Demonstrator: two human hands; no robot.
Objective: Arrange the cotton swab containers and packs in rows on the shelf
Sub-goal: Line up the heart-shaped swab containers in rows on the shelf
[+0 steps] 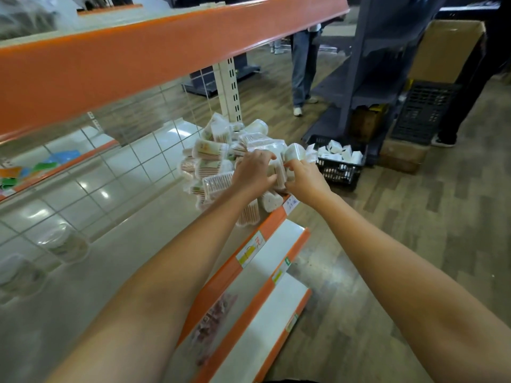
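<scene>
Swab packs (pixel 221 158) lie heaped at the shelf (pixel 132 244) end — no rows formed; left hand (pixel 253 172) and right hand (pixel 305 178) both grasp one container (pixel 279 172).

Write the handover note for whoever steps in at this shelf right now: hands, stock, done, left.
Left hand: fingers curled on a swab container at the near edge of the pile.
Right hand: also gripping that container from the right; a round tub sits right at its fingertips, contact unclear.
Stock: containers and packs lie in a loose heap at the shelf far end, some at the front edge. Two tubs stand apart by the back grid.
Done: no rows formed yet.
Left: pull items from the heap and line them up in rows along the shelf.
</scene>
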